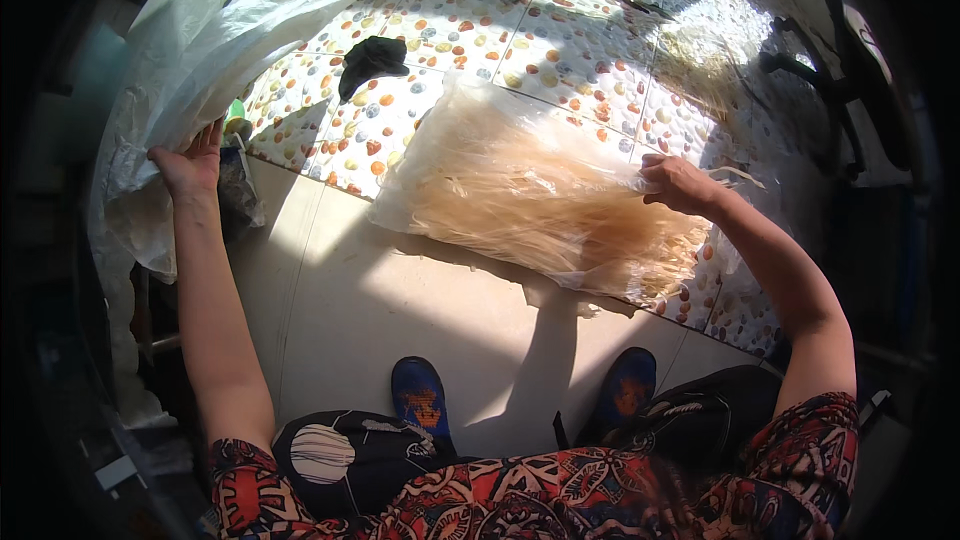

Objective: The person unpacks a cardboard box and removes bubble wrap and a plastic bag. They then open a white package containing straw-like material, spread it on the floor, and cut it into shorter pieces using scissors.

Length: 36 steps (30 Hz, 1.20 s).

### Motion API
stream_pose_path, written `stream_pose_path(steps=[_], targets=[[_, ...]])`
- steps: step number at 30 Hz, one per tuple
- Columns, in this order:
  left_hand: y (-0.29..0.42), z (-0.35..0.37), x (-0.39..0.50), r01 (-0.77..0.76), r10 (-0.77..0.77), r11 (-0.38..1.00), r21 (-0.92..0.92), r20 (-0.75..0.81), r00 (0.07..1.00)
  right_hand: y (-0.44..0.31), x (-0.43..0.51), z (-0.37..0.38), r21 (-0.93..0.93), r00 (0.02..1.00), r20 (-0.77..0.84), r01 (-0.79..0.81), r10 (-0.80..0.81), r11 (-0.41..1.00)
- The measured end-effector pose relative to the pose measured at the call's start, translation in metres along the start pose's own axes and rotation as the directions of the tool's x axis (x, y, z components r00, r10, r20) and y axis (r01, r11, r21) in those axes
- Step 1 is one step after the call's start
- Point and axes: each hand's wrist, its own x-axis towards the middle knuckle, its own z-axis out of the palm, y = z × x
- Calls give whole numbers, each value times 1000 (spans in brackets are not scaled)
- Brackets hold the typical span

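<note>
A clear plastic bag [480, 120] with a bundle of long, pale tan strips [525, 202] inside lies across the edge of a pebble-patterned tiled surface. At the bag's right end, my right hand [679, 184] grips the plastic between thumb and fingers, and strip ends stick out just below it. My left hand [193, 165] is raised at the left against a large whitish translucent plastic sheet or bag [217, 52]. Its palm faces up, the thumb is spread from the fingers, and the plastic hangs around and behind it. Whether the fingertips hold any plastic is hard to see.
A crumpled black cloth [373, 66] lies on the pebble-patterned tiles [450, 30]. More pale strips [697, 67] are heaped at the upper right, near a black-framed object [832, 75]. Dark straps [622, 0] lie at the top. My blue shoes [420, 397] rest on plain beige floor.
</note>
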Motion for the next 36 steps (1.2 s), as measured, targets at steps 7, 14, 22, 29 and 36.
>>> stream_pose_path(steps=[7,14,22,29,36], targets=[[-40,13,-27,232,-208,970,-74,248,946,-14,7,1,-183,953,-157,-285,258,941],[-61,46,-53,516,-269,832,-202,668,694,-100,80,-10,964,995,-100,90,30,249],[-82,10,-59,678,-256,726,-118,868,425,-153,78,-68,818,905,-218,373,365,-438],[3,13,-145,539,-488,835,108,598,636,-188,9,-141,814,866,-189,402,462,-420],[120,11,-224,511,-600,465,723,-167,782,-280,-116,-175,954,838,77,96,540,-284]])
